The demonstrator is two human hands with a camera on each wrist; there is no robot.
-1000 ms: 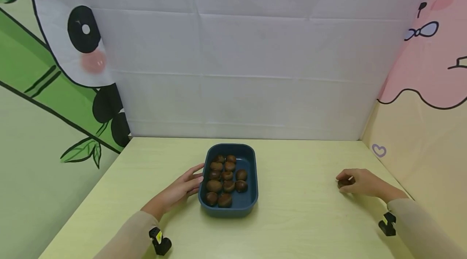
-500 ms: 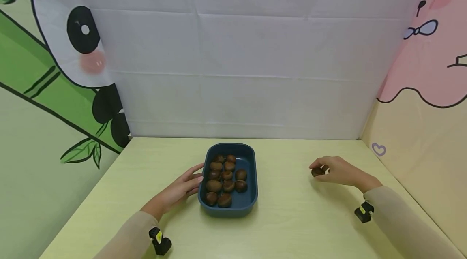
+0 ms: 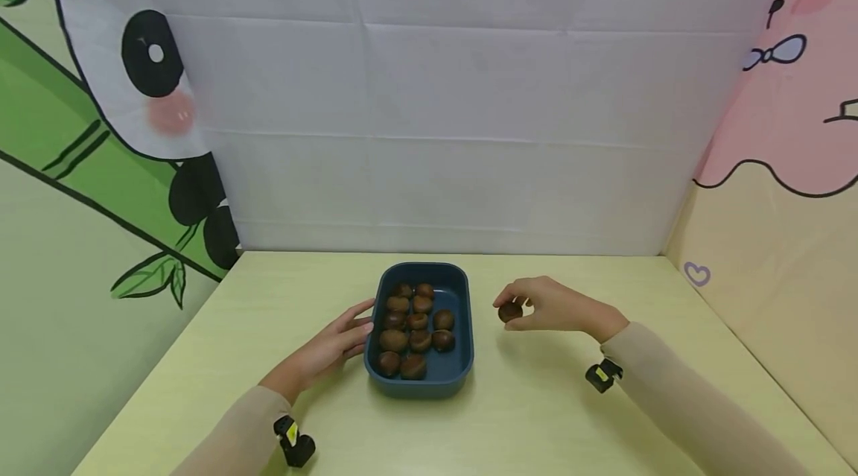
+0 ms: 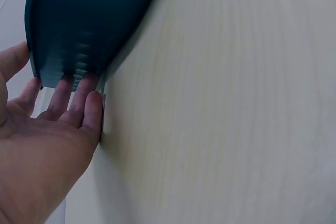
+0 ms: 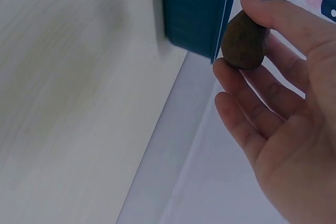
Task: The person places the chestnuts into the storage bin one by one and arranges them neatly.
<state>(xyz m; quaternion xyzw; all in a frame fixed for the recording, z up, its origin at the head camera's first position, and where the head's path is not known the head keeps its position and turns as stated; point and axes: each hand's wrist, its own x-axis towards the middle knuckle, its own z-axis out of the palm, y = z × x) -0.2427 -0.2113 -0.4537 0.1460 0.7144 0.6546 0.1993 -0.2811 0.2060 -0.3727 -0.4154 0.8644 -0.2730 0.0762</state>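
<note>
A dark blue rectangular tray [image 3: 452, 372] stands on the table, with several brown chestnuts [image 3: 418, 322] lying in its left and middle part. My left hand [image 3: 328, 353] touches the tray's left side with spread, fairly straight fingers; the left wrist view shows its fingertips [image 4: 65, 80] against the outer wall. To the right of the tray, my right hand [image 3: 553, 306] pinches one chestnut [image 3: 510, 311] between thumb and fingers, held above the table. In the right wrist view that chestnut [image 5: 245, 41] appears close in front of the tray's wall [image 5: 195, 14].
The pale wooden table [image 3: 536, 416] ends at a white cloth backdrop [image 3: 436, 126]. Printed side panels, a panda and bamboo at left and a pink figure [image 3: 791, 126] at right, bound the space.
My right hand has carried the chestnut leftward from the table's right side, up close to the tray. The left hand and the tray have stayed where they were.
</note>
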